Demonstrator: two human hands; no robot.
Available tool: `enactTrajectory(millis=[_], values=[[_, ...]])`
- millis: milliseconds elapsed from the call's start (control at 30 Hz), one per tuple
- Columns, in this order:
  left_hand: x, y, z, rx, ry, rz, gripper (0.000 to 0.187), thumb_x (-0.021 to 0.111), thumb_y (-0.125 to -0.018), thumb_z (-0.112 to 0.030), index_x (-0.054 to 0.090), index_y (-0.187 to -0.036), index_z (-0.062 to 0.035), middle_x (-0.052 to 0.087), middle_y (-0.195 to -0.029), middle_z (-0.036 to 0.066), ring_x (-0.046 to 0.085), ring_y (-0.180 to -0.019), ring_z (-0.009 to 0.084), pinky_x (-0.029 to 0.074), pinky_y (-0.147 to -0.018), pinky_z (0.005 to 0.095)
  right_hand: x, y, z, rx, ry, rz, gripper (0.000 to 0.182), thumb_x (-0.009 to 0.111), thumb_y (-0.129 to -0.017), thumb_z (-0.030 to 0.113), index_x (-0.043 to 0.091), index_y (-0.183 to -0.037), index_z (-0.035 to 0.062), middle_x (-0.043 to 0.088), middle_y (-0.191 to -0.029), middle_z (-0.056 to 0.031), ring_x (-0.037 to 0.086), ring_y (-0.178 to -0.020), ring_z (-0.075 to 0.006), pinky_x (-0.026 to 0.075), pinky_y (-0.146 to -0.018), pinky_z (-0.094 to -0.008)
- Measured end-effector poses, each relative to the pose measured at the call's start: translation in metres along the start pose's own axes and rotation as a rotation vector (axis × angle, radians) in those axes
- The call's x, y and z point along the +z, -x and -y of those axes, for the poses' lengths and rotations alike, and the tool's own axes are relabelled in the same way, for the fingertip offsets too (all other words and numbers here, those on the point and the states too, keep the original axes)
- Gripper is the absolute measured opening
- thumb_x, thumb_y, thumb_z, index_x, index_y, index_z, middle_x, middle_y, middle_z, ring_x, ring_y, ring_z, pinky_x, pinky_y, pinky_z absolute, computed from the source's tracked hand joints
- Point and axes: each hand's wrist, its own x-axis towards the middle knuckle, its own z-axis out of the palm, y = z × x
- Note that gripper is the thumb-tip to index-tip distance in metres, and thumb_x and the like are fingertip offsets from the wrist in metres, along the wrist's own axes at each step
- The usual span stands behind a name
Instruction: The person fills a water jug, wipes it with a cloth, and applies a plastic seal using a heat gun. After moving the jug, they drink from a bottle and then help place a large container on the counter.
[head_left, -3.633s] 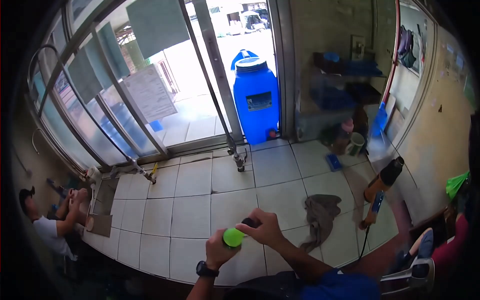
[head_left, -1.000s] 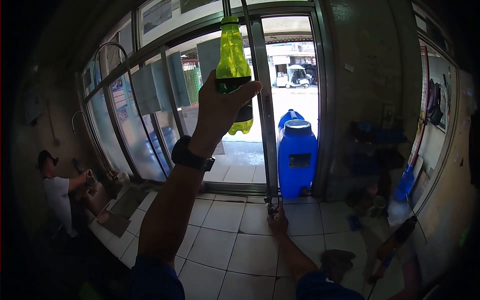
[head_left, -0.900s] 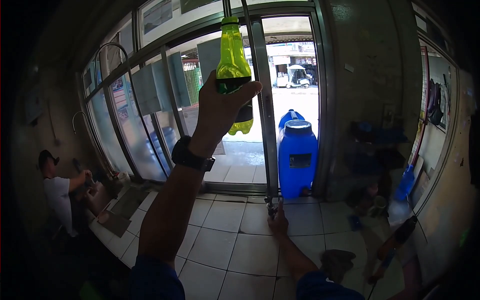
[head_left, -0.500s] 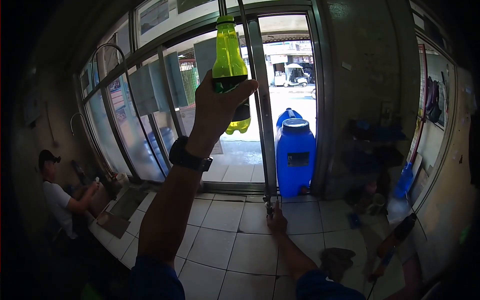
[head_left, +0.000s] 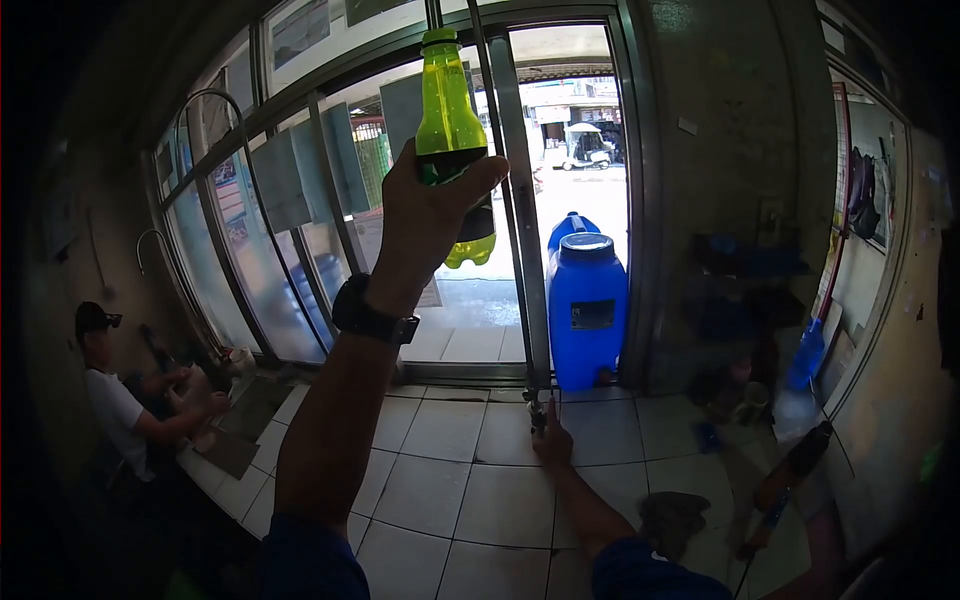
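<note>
High in front of the window, my left hand (head_left: 428,212) is wrapped round a translucent yellow-green plastic bottle (head_left: 448,112) with a dark label. The bottle stands nearly upright, mouth at the top, and a thin metal tube (head_left: 434,14) meets its open neck. Low down at the tiled counter (head_left: 505,500), my right hand (head_left: 552,443) grips a small metal valve (head_left: 537,408) at the foot of a tall thin pipe (head_left: 517,240). Part of the valve is hidden by my fingers.
A large blue water container (head_left: 588,320) stands by the window, right of the pipe. At far left, a person (head_left: 118,400) in a cap works beside a sink (head_left: 258,408) under a curved faucet (head_left: 245,130). A dark wet-looking patch (head_left: 672,520) lies on the tiles.
My view has shifted slightly, with the bottle and left hand a little left and up in frame. The person's hands at left have moved lower and apart. My grips look unchanged.
</note>
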Motion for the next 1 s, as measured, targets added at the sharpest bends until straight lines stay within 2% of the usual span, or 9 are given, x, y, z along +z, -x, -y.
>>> enactTrajectory(millis=[233, 333, 767, 867, 1000], values=[[0.001, 0.001, -0.003, -0.005, -0.019, -0.010, 0.053, 0.079, -0.075, -0.038, 0.055, -0.107, -0.0017, 0.065, -0.090, 0.009, 0.068, -0.077, 0.0150, 0.057, -0.069, 0.0283, -0.002, 0.000, 0.001, 0.022, -0.001, 0.013, 0.086, 0.065, -0.079, 0.020, 0.017, -0.150, 0.0216, 0.066, -0.082, -0.0170, 0.063, -0.065, -0.0375, 0.049, -0.058, -0.0477], [0.000, 0.001, -0.003, 0.002, -0.017, -0.003, 0.054, 0.079, -0.075, -0.039, 0.055, -0.107, -0.0015, 0.065, -0.090, 0.009, 0.068, -0.077, 0.0152, 0.057, -0.068, 0.0284, -0.003, 0.000, 0.002, 0.034, 0.012, 0.059, 0.085, 0.061, -0.079, 0.017, 0.016, -0.151, 0.0212, 0.064, -0.090, -0.0132, 0.063, -0.066, -0.0335, 0.050, -0.057, -0.0458], [-0.001, 0.000, -0.002, -0.012, -0.005, 0.009, 0.053, 0.079, -0.076, -0.038, 0.055, -0.107, -0.0020, 0.064, -0.090, 0.009, 0.067, -0.077, 0.0143, 0.058, -0.069, 0.0276, 0.001, -0.004, -0.003, 0.061, -0.004, 0.112, 0.085, 0.061, -0.080, 0.017, 0.015, -0.151, 0.0210, 0.064, -0.089, -0.0138, 0.063, -0.069, -0.0338, 0.051, -0.061, -0.0461], [0.001, 0.001, -0.001, -0.013, 0.007, 0.005, 0.052, 0.079, -0.076, -0.038, 0.055, -0.107, -0.0020, 0.064, -0.090, 0.008, 0.067, -0.077, 0.0142, 0.057, -0.069, 0.0273, 0.004, -0.004, -0.007, 0.048, -0.006, 0.059, 0.087, 0.064, -0.078, 0.021, 0.015, -0.151, 0.0232, 0.070, -0.089, -0.0108, 0.065, -0.070, -0.0366, 0.051, -0.061, -0.0471], [0.001, 0.002, -0.003, -0.009, 0.013, 0.009, 0.052, 0.079, -0.076, -0.037, 0.055, -0.107, -0.0020, 0.064, -0.090, 0.008, 0.067, -0.077, 0.0142, 0.057, -0.069, 0.0271, 0.006, -0.005, -0.008, 0.050, -0.031, 0.064, 0.088, 0.065, -0.078, 0.021, 0.015, -0.151, 0.0234, 0.070, -0.089, -0.0104, 0.066, -0.072, -0.0358, 0.052, -0.063, -0.0470]])
